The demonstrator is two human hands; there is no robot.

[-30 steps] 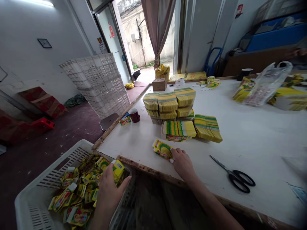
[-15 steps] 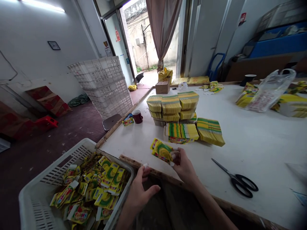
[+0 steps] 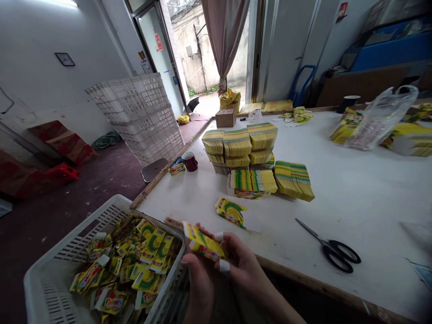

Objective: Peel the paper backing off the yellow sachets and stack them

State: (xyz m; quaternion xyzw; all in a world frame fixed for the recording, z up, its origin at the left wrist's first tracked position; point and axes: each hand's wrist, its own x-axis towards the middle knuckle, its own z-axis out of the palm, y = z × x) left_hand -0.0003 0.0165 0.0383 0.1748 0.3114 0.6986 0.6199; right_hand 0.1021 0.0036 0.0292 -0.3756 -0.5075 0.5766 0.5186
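A small yellow printed carton (image 3: pixel 204 243) is held tilted between my two hands, over the table's front edge. My right hand (image 3: pixel 241 265), with white wraps on its fingertips, pinches its right end. My left hand (image 3: pixel 200 281) has the thumb at the near left end and fingers partly hidden behind the carton. Just beyond, a flat yellow carton (image 3: pixel 232 212) with a white flap lies on the white table (image 3: pixel 337 180). To my left, a white plastic basket (image 3: pixel 37 270) holds many yellow cartons (image 3: pixel 148 256) in a loose heap.
Stacked bundles of flat cartons (image 3: pixel 238 141) stand mid-table, with more bundles (image 3: pixel 293 180) in front. Black-handled scissors (image 3: pixel 332 252) lie at right. A dark red mug (image 3: pixel 190 162) sits near the left edge; a clear plastic bag (image 3: pixel 378 121) is at far right.
My right hand has drawn back toward me with a carton, leaving another on the table. My left hand has come up to that carton's left end. The view has shifted slightly.
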